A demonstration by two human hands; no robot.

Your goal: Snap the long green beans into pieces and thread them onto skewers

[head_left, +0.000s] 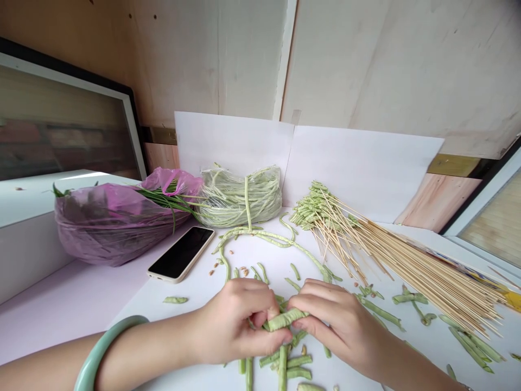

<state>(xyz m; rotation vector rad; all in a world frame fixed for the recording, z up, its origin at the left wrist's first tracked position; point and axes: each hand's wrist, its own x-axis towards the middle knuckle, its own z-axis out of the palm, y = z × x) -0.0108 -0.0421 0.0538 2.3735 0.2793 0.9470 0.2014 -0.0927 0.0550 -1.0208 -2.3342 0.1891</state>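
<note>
Between my two hands is a short, pale green piece of long bean (287, 319). My left hand (242, 320) has its fingers closed round one end of it. The thumb and fingers of my right hand (334, 320) pinch the other end. Cut bean pieces (299, 372) lie on the white surface under and around my hands. Just beyond them, a whole long bean (280, 237) curves across the surface. Hidden under my fingers are parts of the held piece.
Behind are a clear bag of long beans (240, 198) and a purple bag of greens (109, 222). A phone (182, 252) lies at the left. Bamboo skewers (415, 266) spread across the right, with threaded beans (315, 206) at their far end. White boards (358, 168) stand against the wall.
</note>
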